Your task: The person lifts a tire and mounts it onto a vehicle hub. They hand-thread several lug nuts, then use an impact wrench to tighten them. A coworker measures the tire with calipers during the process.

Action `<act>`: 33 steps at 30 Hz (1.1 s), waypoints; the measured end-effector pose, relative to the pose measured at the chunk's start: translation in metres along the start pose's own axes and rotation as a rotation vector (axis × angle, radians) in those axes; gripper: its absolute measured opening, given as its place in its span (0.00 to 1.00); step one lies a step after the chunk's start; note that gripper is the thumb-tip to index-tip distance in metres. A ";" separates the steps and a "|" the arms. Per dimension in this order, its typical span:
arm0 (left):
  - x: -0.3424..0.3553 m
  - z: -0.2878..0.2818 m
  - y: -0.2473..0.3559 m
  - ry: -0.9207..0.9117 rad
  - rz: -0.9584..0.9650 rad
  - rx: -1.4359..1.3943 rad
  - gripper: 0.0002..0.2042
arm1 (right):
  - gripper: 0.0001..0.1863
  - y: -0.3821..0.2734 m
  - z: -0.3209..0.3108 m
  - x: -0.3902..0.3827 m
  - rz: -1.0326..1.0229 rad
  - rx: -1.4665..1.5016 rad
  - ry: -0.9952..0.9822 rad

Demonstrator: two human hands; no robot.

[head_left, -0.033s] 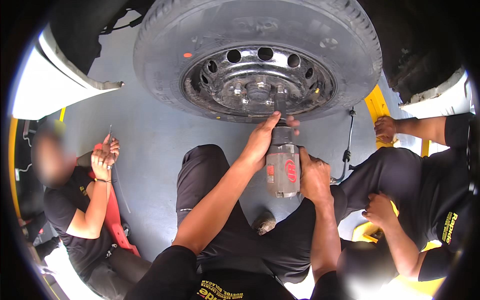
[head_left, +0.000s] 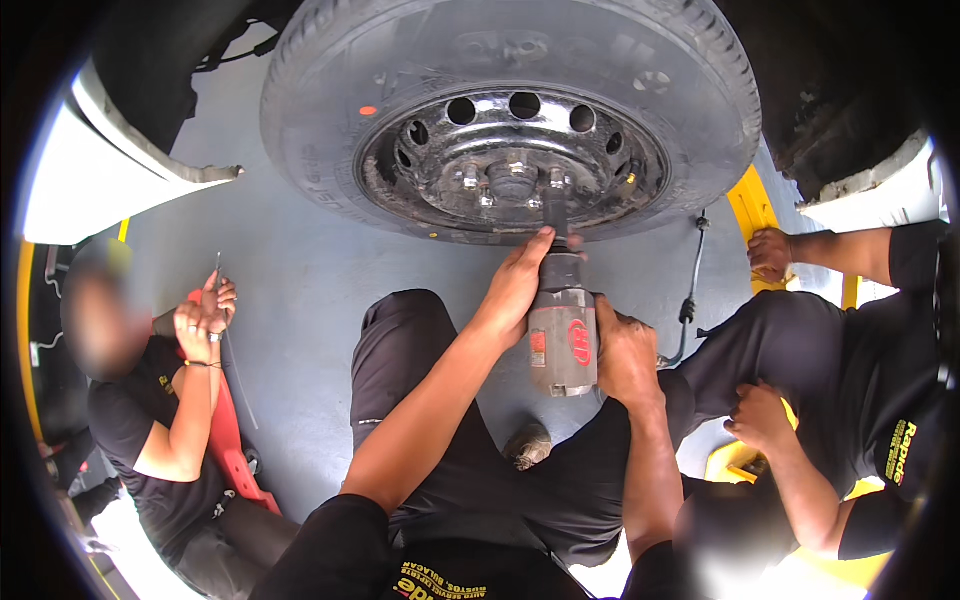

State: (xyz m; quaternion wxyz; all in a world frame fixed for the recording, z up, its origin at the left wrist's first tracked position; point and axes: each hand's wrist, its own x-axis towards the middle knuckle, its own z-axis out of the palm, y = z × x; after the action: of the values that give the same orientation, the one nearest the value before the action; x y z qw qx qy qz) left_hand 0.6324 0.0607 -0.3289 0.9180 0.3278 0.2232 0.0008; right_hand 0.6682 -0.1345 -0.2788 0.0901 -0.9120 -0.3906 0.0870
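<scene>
An impact wrench (head_left: 562, 350), dark grey with a red emblem, is held between both my hands in front of the wheel. My left hand (head_left: 514, 288) closes round its front end from the left. My right hand (head_left: 628, 352) grips it lower down on the right, partly hidden behind the body. From the nose, a dark socket (head_left: 555, 208) reaches up to the right side of the wheel's hub, over a lug position. Several shiny lug nuts (head_left: 471, 178) show round the hub of the black steel rim (head_left: 525, 130). The tire (head_left: 480, 50) stands upright around it.
On the left a co-worker (head_left: 150, 450) holds a thin strand in both hands, beside a red metal arm (head_left: 230, 455). Another person (head_left: 850, 370) kneels close on the right, one hand at a yellow post (head_left: 752, 205). A hose (head_left: 690, 300) lies between. White body panels (head_left: 110, 165) flank the wheel.
The wheel and the wrench sit very slightly farther left in the picture. Both my hands keep the same hold on the wrench.
</scene>
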 end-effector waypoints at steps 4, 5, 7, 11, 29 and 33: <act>-0.012 -0.010 -0.006 0.251 0.251 0.460 0.48 | 0.31 -0.004 -0.003 0.005 -0.034 0.354 -0.125; -0.013 -0.015 -0.006 0.295 0.350 0.607 0.50 | 0.31 -0.006 -0.002 0.008 0.004 0.349 -0.181; -0.017 -0.019 0.004 0.198 0.367 0.731 0.49 | 0.31 -0.008 0.002 0.013 -0.011 0.467 -0.161; -0.041 -0.034 0.031 -0.129 0.377 0.878 0.54 | 0.28 -0.008 0.022 0.039 0.072 0.737 -0.224; -0.064 -0.059 0.022 0.161 0.570 0.957 0.44 | 0.23 -0.048 0.073 0.097 0.196 0.529 -0.397; -0.063 -0.070 0.023 0.125 0.622 1.044 0.43 | 0.24 -0.052 0.071 0.097 0.206 0.492 -0.409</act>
State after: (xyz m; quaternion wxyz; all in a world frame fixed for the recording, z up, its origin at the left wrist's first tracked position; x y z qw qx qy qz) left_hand 0.5503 0.1112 -0.3370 0.5780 0.7837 0.1412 0.1783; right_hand 0.6816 -0.0222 -0.3437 0.2181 -0.8612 -0.2737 0.3685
